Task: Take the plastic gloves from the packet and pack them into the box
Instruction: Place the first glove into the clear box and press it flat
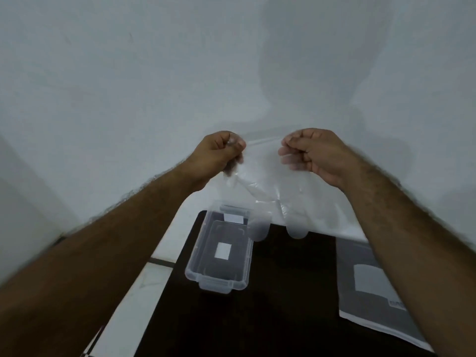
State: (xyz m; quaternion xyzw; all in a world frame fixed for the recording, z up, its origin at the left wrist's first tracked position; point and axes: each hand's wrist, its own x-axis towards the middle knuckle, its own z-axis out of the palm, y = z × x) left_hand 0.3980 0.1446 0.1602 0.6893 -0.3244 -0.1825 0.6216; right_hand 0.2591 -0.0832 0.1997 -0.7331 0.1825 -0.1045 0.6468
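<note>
Wall (128,86), pale and bare, fills the upper part of the view and carries a soft shadow above and behind the glove. Below it, the dark bench (283,292) runs toward the camera, with pale tiled floor (144,279) showing past its edge, on the far side of the box from the glove. Both bare forearms reach up from the lower corners and meet at the glove. That clear plastic glove (270,191) hangs in the air above the bench, its cuff edge stretched flat between the two hands and its rounded finger ends dangling down, close above the far end of the box. Lying flat on the bench below the glove and under the right forearm is the packet (365,287), grey with a pale label patch and partly hidden by the arm. Next in size, the box (221,253) sits on the bench below the glove, a clear plastic tub standing open, with latch tabs at its near and far ends and a small white label seen through its bottom; nothing can be made out inside it. The left hand (219,153) is curled closed, its fingers pinching one corner of the cuff. The right hand (311,153) is likewise closed, its fingers gripping the other corner, apart from the left with the taut edge between them.
</note>
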